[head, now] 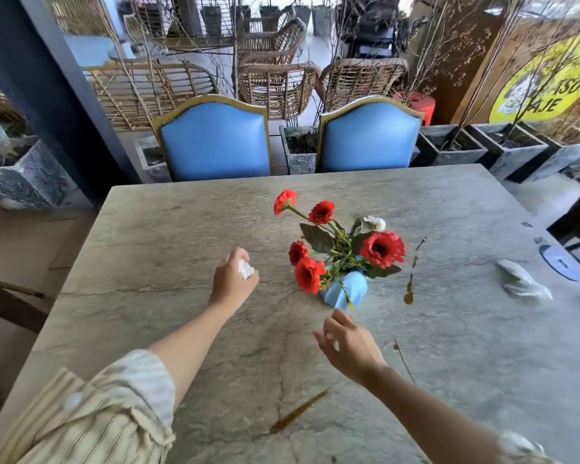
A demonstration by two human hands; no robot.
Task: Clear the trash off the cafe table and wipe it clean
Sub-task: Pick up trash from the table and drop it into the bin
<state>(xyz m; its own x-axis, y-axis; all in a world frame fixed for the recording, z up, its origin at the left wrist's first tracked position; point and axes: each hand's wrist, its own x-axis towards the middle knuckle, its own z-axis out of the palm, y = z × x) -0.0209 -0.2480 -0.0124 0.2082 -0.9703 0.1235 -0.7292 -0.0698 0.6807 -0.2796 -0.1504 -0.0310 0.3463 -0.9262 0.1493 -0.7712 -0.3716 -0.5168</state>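
Left hand: my left hand [234, 279] had its fingers curled round a crumpled white tissue [245, 269], lifted just clear of the table [154, 249] left of the middle; I read that as trash gathered into the fist so it could be carried off in one go.
Right hand: my right hand [347, 344] hung over the near middle with loose, half-spread fingers and nothing in it, free for the next piece.
Vase: a blue vase [345, 291] of red flowers [380, 249] stood at the table's middle, just beyond my right fingertips; it looked like decoration, not trash.
Trash left: another crumpled tissue [523, 281] lay near the right edge, well apart from both hands, and dry twigs [297, 413] sat toward the near edge.
Wiping: no cloth showed anywhere; I judged wiping not yet started.
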